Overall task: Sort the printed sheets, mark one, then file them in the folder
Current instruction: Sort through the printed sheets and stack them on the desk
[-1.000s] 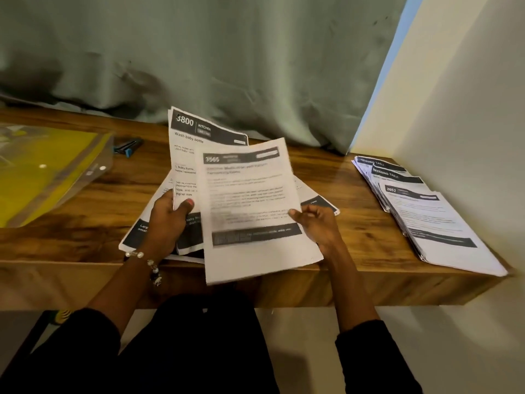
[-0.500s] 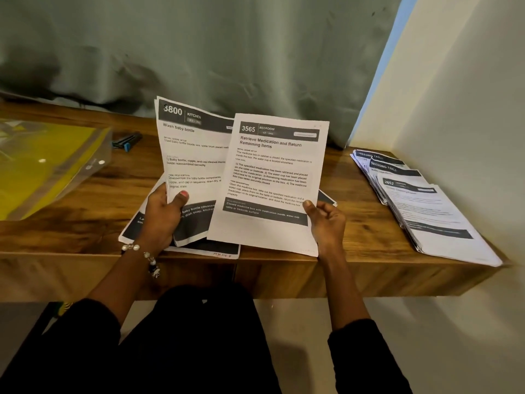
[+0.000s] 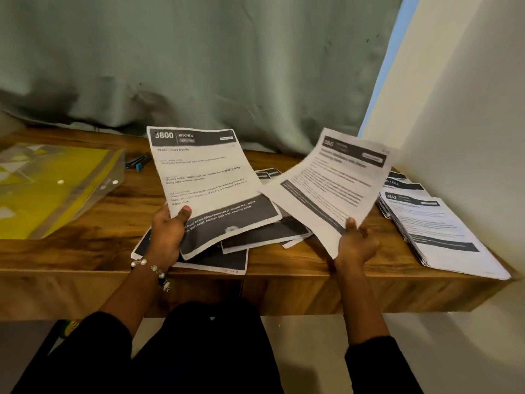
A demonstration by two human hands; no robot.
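Note:
My left hand (image 3: 167,231) grips the lower left corner of a printed sheet headed "3800 KITCHEN" (image 3: 207,177), held tilted above a loose pile of sheets (image 3: 227,251) on the wooden desk (image 3: 93,245). My right hand (image 3: 355,245) pinches the bottom edge of another printed sheet (image 3: 329,183), blurred, lifted over the desk's right half. A fanned stack of sorted sheets (image 3: 434,226) lies at the far right by the wall. A clear yellow folder (image 3: 51,186) with snap buttons lies at the far left.
A dark pen with a blue cap (image 3: 137,163) lies behind the folder, near the green curtain (image 3: 199,66). A white wall (image 3: 468,109) bounds the desk on the right. My dark-clothed lap sits below the desk's front edge.
My right hand has carried its sheet from the centre to the right, toward the fanned stack, and it now tilts. The 3800 sheet is fully uncovered. The left hand has barely moved.

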